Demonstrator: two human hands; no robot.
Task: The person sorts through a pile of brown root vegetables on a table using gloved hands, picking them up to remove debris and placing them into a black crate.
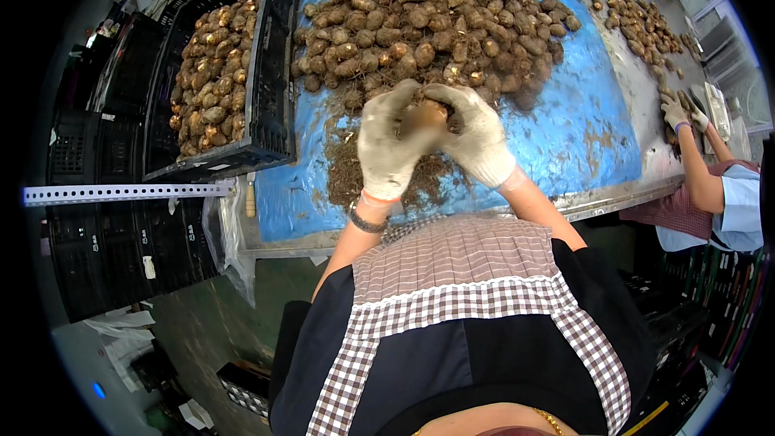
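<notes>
My left hand [389,141] and my right hand [470,133], both in pale work gloves soiled with dirt, meet over the blue sheet [605,145]. Their fingers close round a brown taro-like tuber [432,111], partly covered and blurred. Just beyond my gloves lies a large heap of hairy, soil-covered tubers [428,24]. Loose dark dirt and root fibres [343,161] are spread beneath and beside my hands.
A black crate [274,73] of tubers stands left, a wooden-handled tool [250,198] near it. A perforated metal bar [121,194] crosses left, beside stacked crates [97,250]. At right, a gloved co-worker [710,194] handles items beside scattered tubers [638,32] on the metal table [577,208].
</notes>
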